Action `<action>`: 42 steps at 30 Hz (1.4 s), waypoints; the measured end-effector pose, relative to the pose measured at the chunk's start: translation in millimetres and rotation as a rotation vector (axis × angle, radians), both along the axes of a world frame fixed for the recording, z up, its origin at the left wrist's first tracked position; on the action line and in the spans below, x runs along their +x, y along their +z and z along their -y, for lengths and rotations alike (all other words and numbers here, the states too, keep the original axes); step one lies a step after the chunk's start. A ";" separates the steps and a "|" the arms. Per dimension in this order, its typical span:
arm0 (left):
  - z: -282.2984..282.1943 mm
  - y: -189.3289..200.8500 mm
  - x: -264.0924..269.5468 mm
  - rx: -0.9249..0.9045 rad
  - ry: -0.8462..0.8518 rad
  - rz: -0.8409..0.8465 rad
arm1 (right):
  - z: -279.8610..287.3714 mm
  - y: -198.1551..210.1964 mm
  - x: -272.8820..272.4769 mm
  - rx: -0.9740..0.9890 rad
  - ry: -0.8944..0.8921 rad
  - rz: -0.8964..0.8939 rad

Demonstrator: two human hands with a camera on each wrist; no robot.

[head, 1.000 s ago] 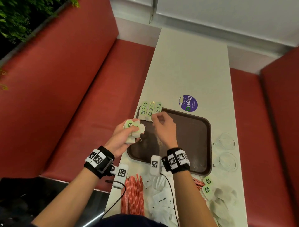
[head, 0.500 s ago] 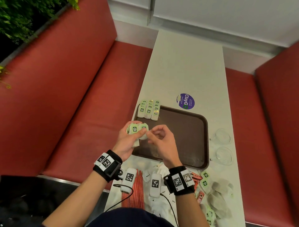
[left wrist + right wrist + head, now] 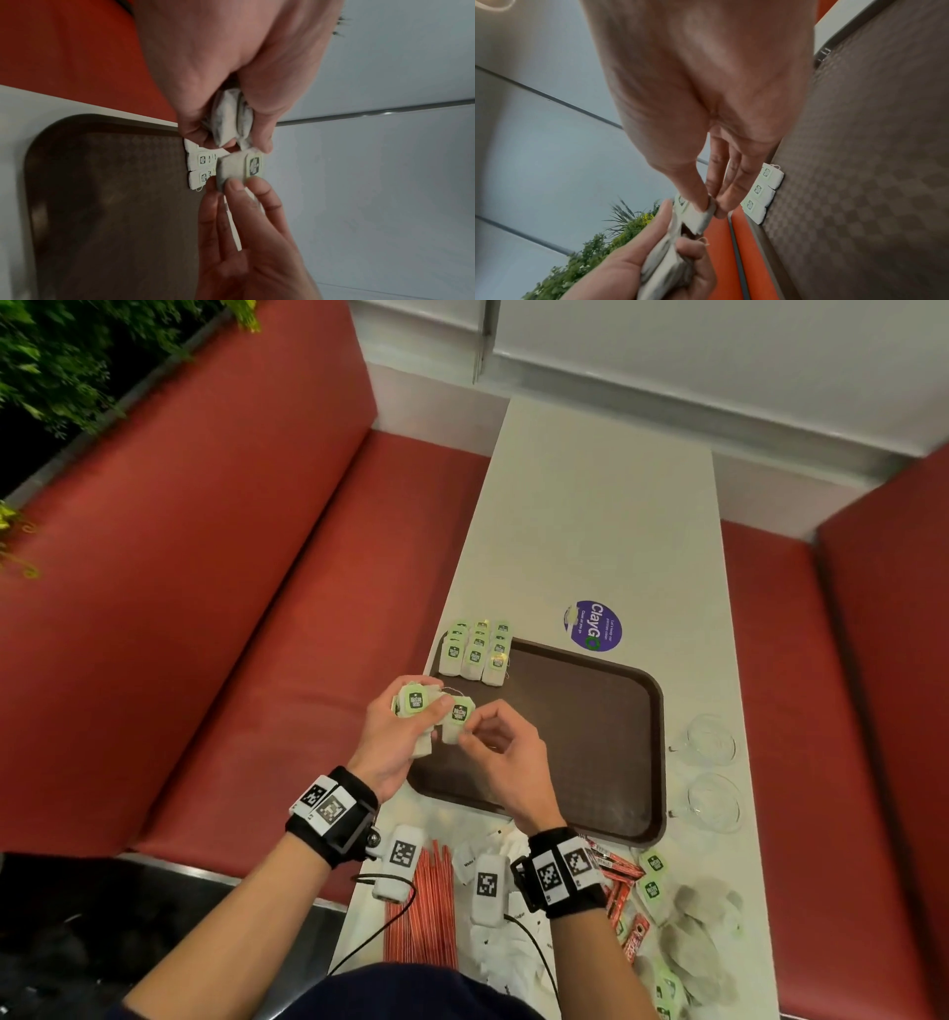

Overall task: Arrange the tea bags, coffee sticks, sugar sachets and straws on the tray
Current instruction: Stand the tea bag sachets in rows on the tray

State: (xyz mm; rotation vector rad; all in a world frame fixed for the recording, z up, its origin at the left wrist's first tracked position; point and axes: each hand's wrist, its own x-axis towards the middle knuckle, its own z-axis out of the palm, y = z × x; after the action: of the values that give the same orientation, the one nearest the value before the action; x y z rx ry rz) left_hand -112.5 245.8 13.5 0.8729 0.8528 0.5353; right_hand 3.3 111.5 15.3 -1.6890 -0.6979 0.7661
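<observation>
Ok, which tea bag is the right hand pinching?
The single tea bag between the hands, pinched by the right hand; the left hand grips the bunch, others lie on the tray.

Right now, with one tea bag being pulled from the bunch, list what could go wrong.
1. The left hand grips a bunch of tea bags while the right hand pinches one tea bag; a tangled string could drag others out.
2. That pinch holds only the bag's edge, so it may slip.
3. Setting it down could nudge the neat rows of tea bags on the tray.

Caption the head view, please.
Right hand pinches a tea bag from the left hand's bunch above the tray.
</observation>
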 end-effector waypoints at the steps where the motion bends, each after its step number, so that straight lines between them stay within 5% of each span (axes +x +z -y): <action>1: -1.3 -0.5 -0.5 -0.005 0.026 -0.011 | -1.7 -3.9 1.8 -0.012 -0.028 0.020; 9: -18.6 -4.0 -13.1 -0.150 0.172 0.003 | -58.5 -55.4 30.9 -0.170 -0.261 0.117; 19: -30.0 -4.4 -21.7 -0.194 0.206 -0.012 | -128.6 -103.4 40.7 -0.299 -0.232 0.260; 42: -29.7 7.9 -19.3 -0.402 0.159 0.102 | -123.5 -105.0 30.5 -0.456 -0.060 0.589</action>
State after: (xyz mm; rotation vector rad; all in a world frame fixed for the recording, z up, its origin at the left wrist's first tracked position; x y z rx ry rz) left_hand -131.8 275.6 21.4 0.4097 0.9006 0.5178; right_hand 33.8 235.0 -89.7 -2.3841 -0.9108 0.3912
